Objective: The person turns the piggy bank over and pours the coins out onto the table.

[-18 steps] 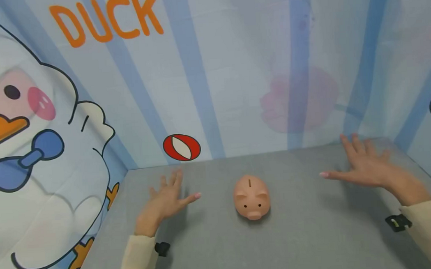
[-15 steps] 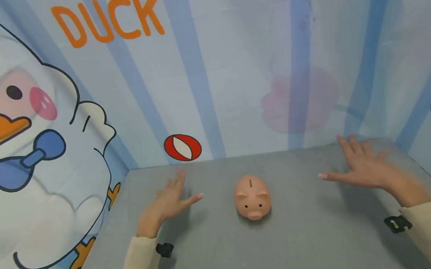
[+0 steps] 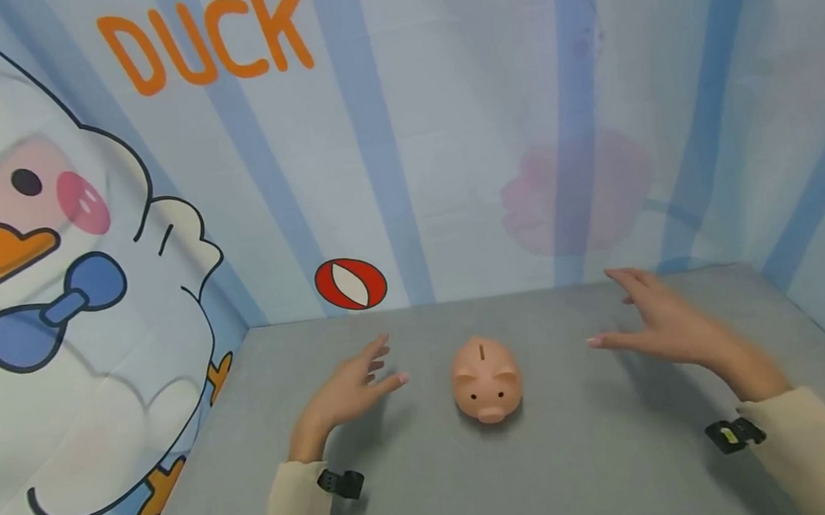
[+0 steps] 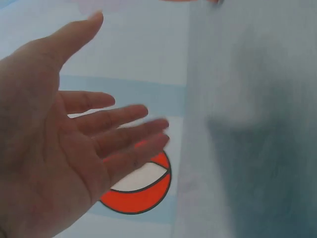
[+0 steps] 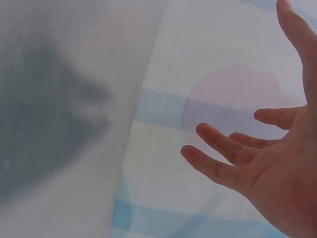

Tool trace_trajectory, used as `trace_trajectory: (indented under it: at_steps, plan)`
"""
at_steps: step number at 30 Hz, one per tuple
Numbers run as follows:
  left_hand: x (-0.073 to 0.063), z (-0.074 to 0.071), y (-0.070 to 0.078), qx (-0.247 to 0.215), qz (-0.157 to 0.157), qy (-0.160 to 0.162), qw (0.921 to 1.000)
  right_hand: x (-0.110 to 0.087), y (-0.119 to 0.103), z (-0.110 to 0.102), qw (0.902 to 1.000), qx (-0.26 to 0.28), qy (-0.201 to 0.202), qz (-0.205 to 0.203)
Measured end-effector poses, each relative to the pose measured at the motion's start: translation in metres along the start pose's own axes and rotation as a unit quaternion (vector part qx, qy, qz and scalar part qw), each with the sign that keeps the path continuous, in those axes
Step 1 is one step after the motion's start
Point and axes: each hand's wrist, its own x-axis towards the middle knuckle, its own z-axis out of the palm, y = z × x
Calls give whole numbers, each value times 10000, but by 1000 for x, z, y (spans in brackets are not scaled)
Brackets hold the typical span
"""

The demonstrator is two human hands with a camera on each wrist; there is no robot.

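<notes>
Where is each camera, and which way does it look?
Head: on the head, looking forward and down at the piggy bank; left hand, right hand and sleeves show.
Left wrist: worn there, facing the ball print; left fingers show.
Right wrist: worn there, facing a pale pink wall patch; right fingers show.
Head and left wrist share the ball print.

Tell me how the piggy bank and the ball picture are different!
The piggy bank is a solid thing sitting on the grey table, while the ball picture is flat on the striped backdrop.
The piggy bank is mostly peach; the ball picture is red and white with a dark outline.
The piggy bank has a snout and a slot; the ball picture has neither.
Both look rounded.
</notes>
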Motion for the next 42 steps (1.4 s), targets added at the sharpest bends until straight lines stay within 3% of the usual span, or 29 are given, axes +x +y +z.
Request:
trace_trajectory:
  at_steps: [8, 14, 28, 42]
  plan:
    - [2, 17, 2, -706, 546, -81, 9960, 7, -18, 23, 9992, 343, -92, -205]
    - [4, 27, 5, -950, 558, -190, 9937, 12, -28, 39, 9984, 428, -78, -354]
    - [17, 55, 16, -1038, 770, -459, 9905, 21, -46, 83, 9939, 671, -520, -704]
    - [25, 65, 25, -977, 881, -508, 9900, 24, -61, 101, 9858, 1089, -839, -960]
